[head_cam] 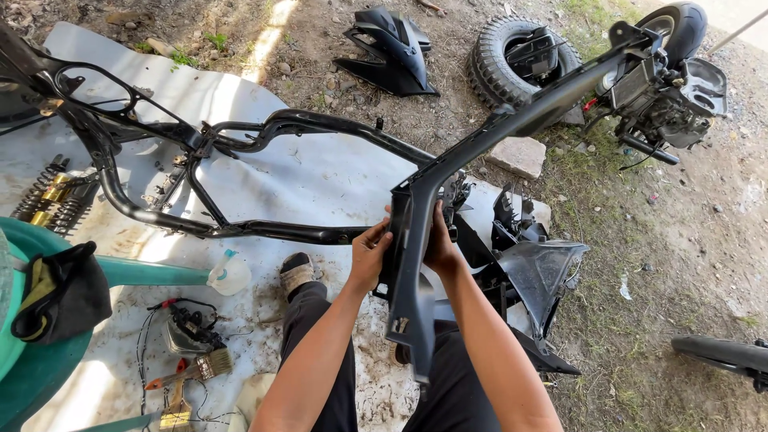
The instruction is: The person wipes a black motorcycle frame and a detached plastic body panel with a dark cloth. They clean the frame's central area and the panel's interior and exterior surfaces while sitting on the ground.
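Note:
A black motorcycle frame [264, 128] of bent tubes stretches across a grey sheet on the ground. Its front beam [416, 240] rises towards a wheel and engine parts at the upper right. My left hand [370, 254] grips the left edge of that beam near its bend. My right hand [440, 244] holds the beam's right side at the same height. My legs in black trousers lie under my arms, with one sandalled foot [298, 274] on the sheet.
Black fairing panels [538, 272] lie right of the beam, another panel [392, 52] on the dirt behind. A tyre [520, 60] and stone block [518, 156] sit at the back. Shock springs [50, 196], a green plastic chair [48, 368], a brush [200, 370] and wiring are at left.

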